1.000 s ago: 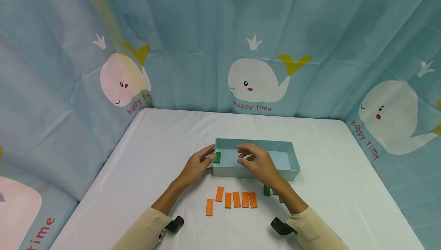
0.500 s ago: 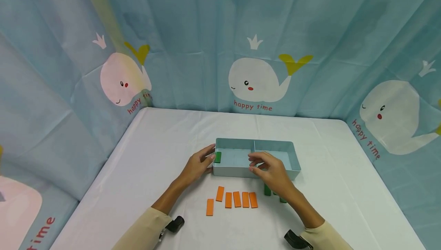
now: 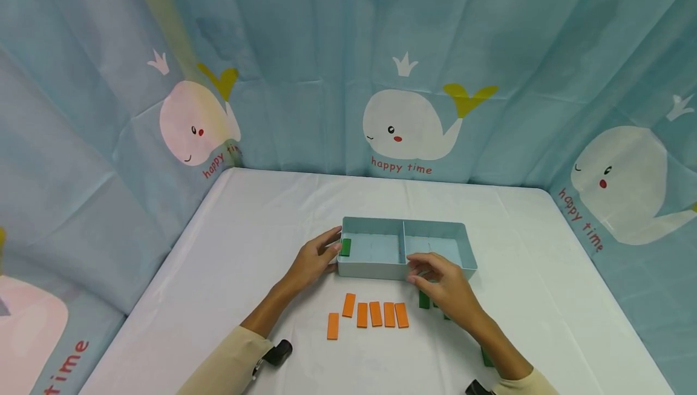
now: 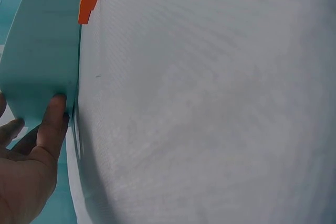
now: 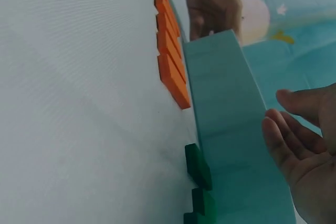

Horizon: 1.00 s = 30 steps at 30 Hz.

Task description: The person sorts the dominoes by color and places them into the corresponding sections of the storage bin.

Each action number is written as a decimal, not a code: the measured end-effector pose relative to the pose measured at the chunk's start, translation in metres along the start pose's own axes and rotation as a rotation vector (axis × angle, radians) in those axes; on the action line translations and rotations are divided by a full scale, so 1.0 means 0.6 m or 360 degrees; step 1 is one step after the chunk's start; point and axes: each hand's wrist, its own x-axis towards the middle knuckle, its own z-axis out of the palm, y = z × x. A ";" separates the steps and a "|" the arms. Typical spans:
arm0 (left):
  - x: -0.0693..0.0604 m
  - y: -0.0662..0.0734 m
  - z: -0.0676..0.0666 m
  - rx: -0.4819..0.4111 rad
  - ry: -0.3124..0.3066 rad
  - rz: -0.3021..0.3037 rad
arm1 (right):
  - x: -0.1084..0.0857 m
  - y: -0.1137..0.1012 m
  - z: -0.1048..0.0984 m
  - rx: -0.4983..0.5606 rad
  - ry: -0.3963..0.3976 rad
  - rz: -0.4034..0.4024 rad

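A blue-green two-compartment box (image 3: pixel 366 270) sits on the white table. One green block (image 3: pixel 345 247) lies in its left compartment, against the left wall. My left hand (image 3: pixel 310 262) rests against the box's left end, fairly straight fingers touching the wall in the left wrist view. Above the front edge, near the divider, hovers my right hand (image 3: pixel 443 286); its fingers are loosely bent and hold nothing, as the right wrist view shows. Several orange blocks (image 3: pixel 376 314) lie in front of the box. Green blocks (image 3: pixel 424 299) lie to their right, partly hidden by the right hand.
Another green block (image 3: pixel 486 357) shows beside the right forearm, nearer the table's front. A blue curtain (image 3: pixel 305 123) with whale prints hangs behind the white table (image 3: pixel 261 207) and along both sides.
My right hand has drawn back from over the left compartment, rightward and nearer to me, to the front edge by the divider. The left hand stays at the box's left end.
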 end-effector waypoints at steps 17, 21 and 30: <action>0.000 -0.004 0.001 0.0061 0.0016 -0.0012 | -0.050 0.006 -0.052 -0.0047 0.0029 0.0168; 0.001 -0.005 0.001 0.0081 0.0023 -0.0030 | -0.063 0.004 -0.065 -0.0074 0.0048 0.0202; -0.001 0.001 0.001 0.0094 0.0028 -0.0013 | -0.090 -0.005 -0.085 -0.0215 0.0056 0.0381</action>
